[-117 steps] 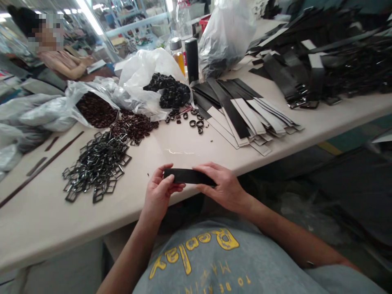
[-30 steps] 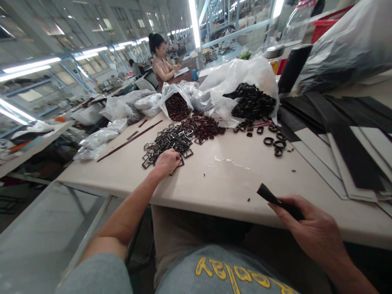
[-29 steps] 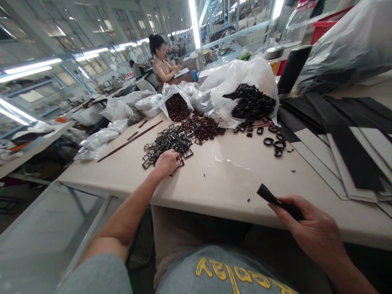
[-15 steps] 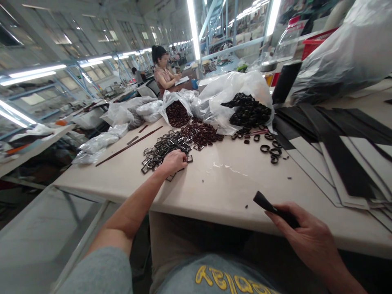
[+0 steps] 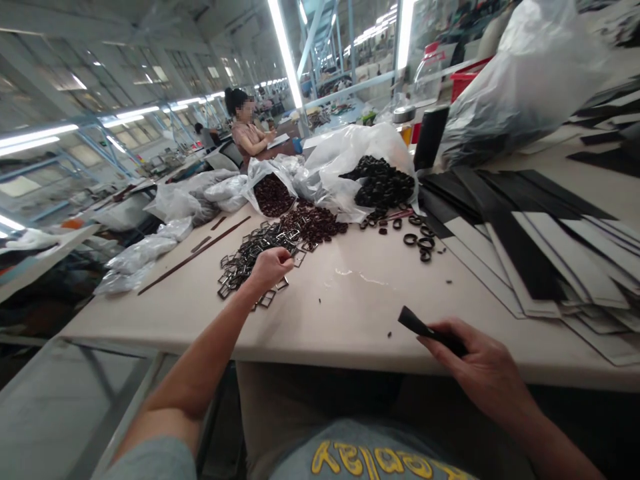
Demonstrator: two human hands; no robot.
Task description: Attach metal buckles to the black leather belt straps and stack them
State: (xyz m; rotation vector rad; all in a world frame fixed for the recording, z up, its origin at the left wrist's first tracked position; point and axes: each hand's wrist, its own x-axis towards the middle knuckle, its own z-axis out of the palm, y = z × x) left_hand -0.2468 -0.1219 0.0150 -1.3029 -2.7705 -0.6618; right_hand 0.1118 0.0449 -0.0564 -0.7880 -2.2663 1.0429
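My left hand (image 5: pixel 271 269) is over the right side of a pile of dark metal buckles (image 5: pixel 245 257), its fingers pinched. One square buckle (image 5: pixel 299 258) sticks out at the fingertips and looks gripped by them. Near the table's front edge, my right hand (image 5: pixel 470 347) is wrapped round a black strap (image 5: pixel 415 321), whose flat end points up and left. The rest of that strap is hidden in the palm.
Beyond the buckles lie small dark-red loops (image 5: pixel 320 223), partly in a plastic bag (image 5: pixel 253 175). Black loops (image 5: pixel 383 187) spill from another bag. Black and white strips (image 5: pixel 535 260) are stacked at right. A person (image 5: pixel 250 137) sits farther back.
The view has shifted, so the table's contents appear farther left. My left hand has risen slightly from the pile, with a buckle at its fingertips. My right hand still holds the strap.
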